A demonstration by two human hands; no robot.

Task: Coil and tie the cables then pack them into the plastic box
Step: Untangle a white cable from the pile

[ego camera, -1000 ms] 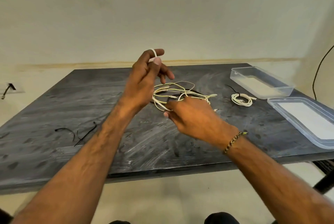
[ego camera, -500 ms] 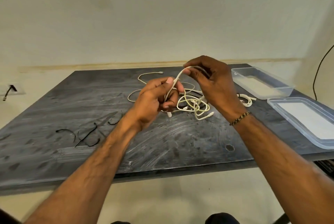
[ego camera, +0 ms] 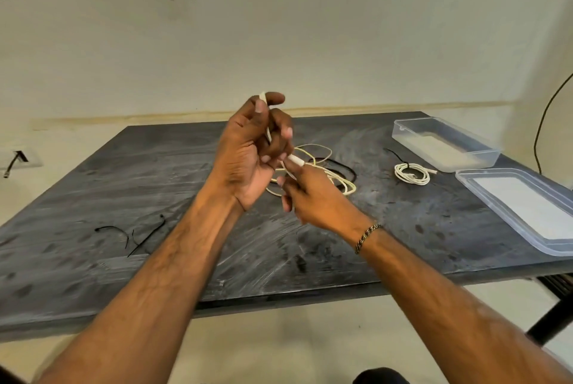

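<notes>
A loose white cable (ego camera: pixel 322 171) lies in a tangle on the dark table (ego camera: pixel 155 185) behind my hands. My left hand (ego camera: pixel 251 148) is raised above the table and grips a run of this cable, which passes up between thumb and fingers. My right hand (ego camera: pixel 310 197) is lower and to the right, pinching the cable near its white plug (ego camera: pixel 296 160). A second white cable (ego camera: pixel 410 174), coiled and tied with a black tie, rests further right. The clear plastic box (ego camera: pixel 446 143) stands open at the back right.
The box's clear lid (ego camera: pixel 521 207) lies flat at the table's right edge. Black cable ties (ego camera: pixel 136 233) lie at the left of the table. A black cord (ego camera: pixel 341 169) loops under the white tangle. A dark wire hangs down the wall at right.
My left hand has risen and turned, drawing the cable upward. My right hand has dropped from above the tangle to below the left hand, taking the cable near its plug.
</notes>
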